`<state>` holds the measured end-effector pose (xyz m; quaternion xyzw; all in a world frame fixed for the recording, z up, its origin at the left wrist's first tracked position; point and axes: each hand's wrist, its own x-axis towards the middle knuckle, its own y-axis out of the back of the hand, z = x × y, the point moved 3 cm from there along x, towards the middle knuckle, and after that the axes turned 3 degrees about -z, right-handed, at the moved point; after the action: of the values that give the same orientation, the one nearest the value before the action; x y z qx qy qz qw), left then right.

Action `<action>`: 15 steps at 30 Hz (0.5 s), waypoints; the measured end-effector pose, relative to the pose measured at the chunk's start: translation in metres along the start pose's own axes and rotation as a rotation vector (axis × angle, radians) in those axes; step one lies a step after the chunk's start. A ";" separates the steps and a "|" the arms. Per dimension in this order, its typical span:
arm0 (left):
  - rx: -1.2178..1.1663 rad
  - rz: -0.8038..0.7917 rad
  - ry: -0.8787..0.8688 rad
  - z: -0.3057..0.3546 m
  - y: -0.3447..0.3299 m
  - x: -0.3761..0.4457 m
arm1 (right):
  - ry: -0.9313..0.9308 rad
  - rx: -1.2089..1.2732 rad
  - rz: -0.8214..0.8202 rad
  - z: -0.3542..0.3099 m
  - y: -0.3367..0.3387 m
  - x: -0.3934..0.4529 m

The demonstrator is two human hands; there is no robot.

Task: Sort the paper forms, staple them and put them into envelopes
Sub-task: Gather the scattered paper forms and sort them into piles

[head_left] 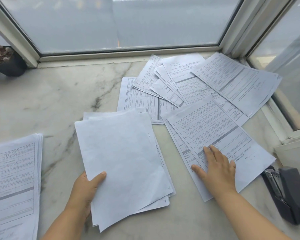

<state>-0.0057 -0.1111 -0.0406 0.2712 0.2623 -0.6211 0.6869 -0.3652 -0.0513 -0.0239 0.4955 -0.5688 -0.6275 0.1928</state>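
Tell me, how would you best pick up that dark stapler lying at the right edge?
Probably by its raised rear body, coming from above with fingers across its narrow width. The stapler lies lengthwise along the marble sill, and its metal front end is tucked under the printed form that the right hand presses, so the back end offers the freer grip.

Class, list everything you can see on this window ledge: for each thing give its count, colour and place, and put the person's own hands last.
Blank-side-up stack: one, white, front centre.
Printed stack: one, white with grey tables, far left edge.
Loose forms: many, overlapping, count unclear, white with grey print, right half of the ledge.
Stapler: one, dark grey, open, front right.
Plant pot: one, black, back left corner.
Ledge: one, white marble with grey veins, under the window.
Left hand: grips the blank-side-up stack's lower left edge.
Right hand: rests flat on the nearest loose forms.
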 end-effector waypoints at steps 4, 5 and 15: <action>0.002 -0.007 -0.009 0.000 0.001 -0.001 | 0.060 -0.076 -0.097 0.010 -0.011 -0.002; 0.004 -0.010 -0.006 0.000 0.001 -0.001 | 0.076 -0.096 -0.106 0.014 -0.013 -0.002; -0.016 -0.073 0.014 0.004 0.000 -0.004 | 0.022 0.272 0.213 0.009 0.003 0.004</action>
<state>-0.0060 -0.1114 -0.0346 0.2605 0.2819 -0.6418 0.6639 -0.3755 -0.0512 -0.0242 0.4608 -0.6955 -0.5155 0.1955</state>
